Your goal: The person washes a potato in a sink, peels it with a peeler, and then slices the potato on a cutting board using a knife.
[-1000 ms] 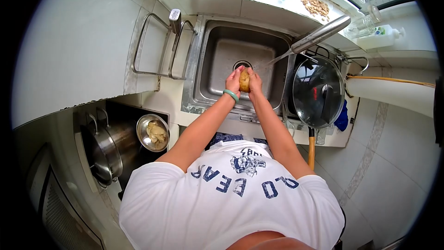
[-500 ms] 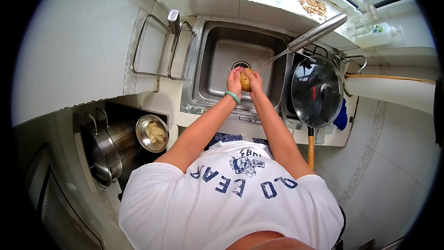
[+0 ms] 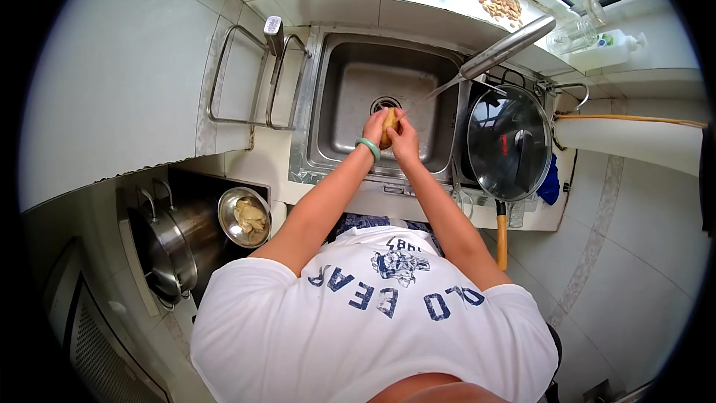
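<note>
Kitchen: a steel sink (image 3: 339,116) set into a pale counter, below a windowsill.
Left fingers: the left hand (image 3: 375,128) curls around the left side of the potato, fingers close together; some fingertips are hidden.
Right fingers: the right hand (image 3: 405,142) presses bent fingers to the potato's right side; their exact spacing I cannot tell.
Potato: the potato (image 3: 388,133) is held between both hands, over the sink, just on the near side of the drain (image 3: 385,102).
Wrist: a green bangle (image 3: 368,148) circles the left one.
Water: a thin stream runs from the faucet (image 3: 507,48), far right, toward the hands.
Right of sink: a pan with a glass lid (image 3: 492,153) on it.
Near left: a metal bowl (image 3: 226,213) holding pale food (image 3: 250,216), beside a steel pot (image 3: 183,242).
Far sill: light-brown pieces (image 3: 498,4) in a pile, with a white pump bottle (image 3: 608,52) to the right.
</note>
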Demonstrator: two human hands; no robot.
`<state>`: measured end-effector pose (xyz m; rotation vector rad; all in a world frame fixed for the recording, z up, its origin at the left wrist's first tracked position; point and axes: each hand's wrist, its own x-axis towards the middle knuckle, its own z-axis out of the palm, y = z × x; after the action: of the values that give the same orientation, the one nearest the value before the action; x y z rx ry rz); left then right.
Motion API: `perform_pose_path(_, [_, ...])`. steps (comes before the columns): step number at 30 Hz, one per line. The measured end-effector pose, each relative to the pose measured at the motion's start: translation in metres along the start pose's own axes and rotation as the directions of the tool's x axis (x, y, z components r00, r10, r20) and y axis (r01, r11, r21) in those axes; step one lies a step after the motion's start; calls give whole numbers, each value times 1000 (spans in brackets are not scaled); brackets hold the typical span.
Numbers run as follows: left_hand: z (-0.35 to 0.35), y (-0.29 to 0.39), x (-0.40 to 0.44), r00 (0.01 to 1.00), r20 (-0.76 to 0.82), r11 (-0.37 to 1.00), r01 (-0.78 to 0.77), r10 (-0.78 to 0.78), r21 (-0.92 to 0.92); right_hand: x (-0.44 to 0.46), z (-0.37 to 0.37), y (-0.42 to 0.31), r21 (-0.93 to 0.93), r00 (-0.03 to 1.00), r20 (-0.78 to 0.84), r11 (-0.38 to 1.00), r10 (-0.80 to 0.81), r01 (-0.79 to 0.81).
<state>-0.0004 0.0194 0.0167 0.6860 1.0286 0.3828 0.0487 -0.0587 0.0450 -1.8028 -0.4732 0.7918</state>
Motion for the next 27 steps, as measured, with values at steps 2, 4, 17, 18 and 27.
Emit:
perform_pose_path(2, [-9,-6,11,965,187,974,203,-182,-97,-5,0,-12,-121,994,5,987,-105,105])
perform_pose_path(4, [1,-2,0,958,158,956,262,-241,-129,2,4,-8,-260,933,-40,906,-357,335])
perform_pose_path(17, [7,-9,-3,926,293,826,351,-237,-442,19,-16,-19,-177,989,-25,974,-145,138])
perform_pose_path(18, [10,-4,-6,930,259,821,354,-260,-448,10,-14,-18,-179,989,-22,974,-144,138])
perform_pose_path(27, [21,6,-18,943,200,859,326,-266,-396,30,-18,-3,-145,996,-38,986,-84,78])
